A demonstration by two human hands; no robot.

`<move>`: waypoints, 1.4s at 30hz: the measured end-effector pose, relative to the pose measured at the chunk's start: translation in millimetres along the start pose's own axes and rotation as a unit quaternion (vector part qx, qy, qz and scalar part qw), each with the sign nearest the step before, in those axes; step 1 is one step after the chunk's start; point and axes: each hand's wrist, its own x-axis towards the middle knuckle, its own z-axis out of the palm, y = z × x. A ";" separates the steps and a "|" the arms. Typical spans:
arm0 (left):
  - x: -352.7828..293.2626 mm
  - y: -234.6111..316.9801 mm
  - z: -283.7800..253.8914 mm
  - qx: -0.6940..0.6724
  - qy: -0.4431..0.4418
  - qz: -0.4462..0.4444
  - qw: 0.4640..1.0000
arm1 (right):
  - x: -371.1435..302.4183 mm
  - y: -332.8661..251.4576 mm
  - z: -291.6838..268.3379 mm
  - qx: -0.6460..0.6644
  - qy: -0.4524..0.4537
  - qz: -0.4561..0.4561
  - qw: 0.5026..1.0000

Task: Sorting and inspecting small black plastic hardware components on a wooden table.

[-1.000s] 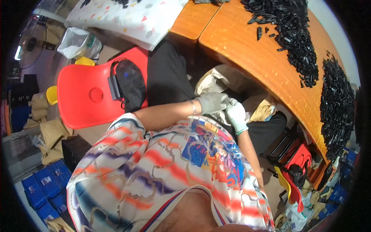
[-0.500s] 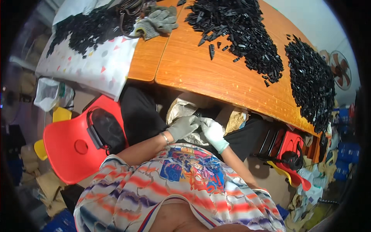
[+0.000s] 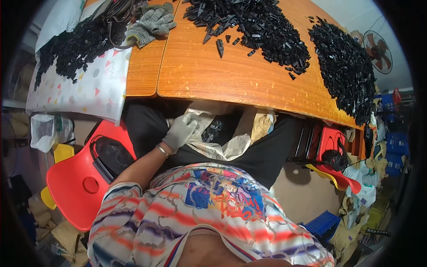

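My left hand (image 3: 181, 131), in a thin grey glove, has its fingers closed on the near-left rim of a pale sack (image 3: 238, 147). The sack stands open between my knees, below the table edge. Inside it lie small black pieces (image 3: 212, 130), partly in shadow; their exact kind is too small to make out. My right hand and forearm do not show.
An orange wooden table (image 3: 200, 80) spans the front, bearing heaps of black plastic pieces (image 3: 262, 31) and a second heap (image 3: 342, 66). Knitted gloves (image 3: 153, 24) lie at left. Red chairs (image 3: 73, 178) flank me; a lined bin (image 3: 43, 132) stands far left.
My hands, together over the sack before, have parted. The left has moved left to the sack rim; the right has left the view. The sack's mouth and the black pieces inside now show more.
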 end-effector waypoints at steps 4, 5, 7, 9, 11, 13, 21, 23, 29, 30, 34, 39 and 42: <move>-18.8 -0.1 -25.1 0.436 0.017 0.123 0.891 | 40.8 2.8 -18.3 0.083 0.033 0.004 0.996; -27.2 -5.6 -27.5 0.451 -0.010 0.136 0.882 | 43.3 8.3 -21.4 0.099 0.037 0.010 0.994; -40.0 -13.4 -27.9 0.490 -0.002 0.151 0.858 | 56.9 16.0 -30.3 0.135 0.049 0.022 0.989; -44.2 -2.6 -24.8 0.493 -0.019 0.110 0.863 | 60.8 23.1 -34.1 0.171 0.053 0.039 0.983; -45.2 9.3 -24.7 0.459 -0.008 0.091 0.884 | 60.3 28.3 -36.8 0.208 0.054 0.058 0.975; -50.6 29.8 -33.7 0.459 -0.030 0.069 0.885 | 69.2 24.4 -44.2 0.250 0.056 0.072 0.964; -45.3 37.1 -109.2 0.548 -0.125 0.188 0.805 | 141.7 0.8 -60.1 0.416 0.060 0.138 0.897; -43.0 39.1 -111.8 0.576 -0.138 0.162 0.789 | 159.9 -4.8 -61.3 0.458 0.053 0.156 0.874; -26.4 45.7 -133.5 0.538 -0.192 0.139 0.809 | 193.4 -28.4 -64.2 0.573 0.024 0.215 0.790; -26.5 48.6 -133.3 0.532 -0.182 0.160 0.811 | 195.4 -31.2 -66.7 0.591 0.020 0.224 0.775; -25.9 42.2 -138.3 0.495 -0.249 0.029 0.832 | 200.4 -37.9 -78.2 0.653 0.015 0.249 0.715; -24.0 58.4 -116.2 0.535 -0.164 0.170 0.811 | 234.7 -26.8 -87.1 0.713 0.048 0.259 0.650; -26.6 54.0 -104.5 0.556 -0.158 0.122 0.807 | 238.2 -18.6 -88.3 0.739 0.062 0.261 0.618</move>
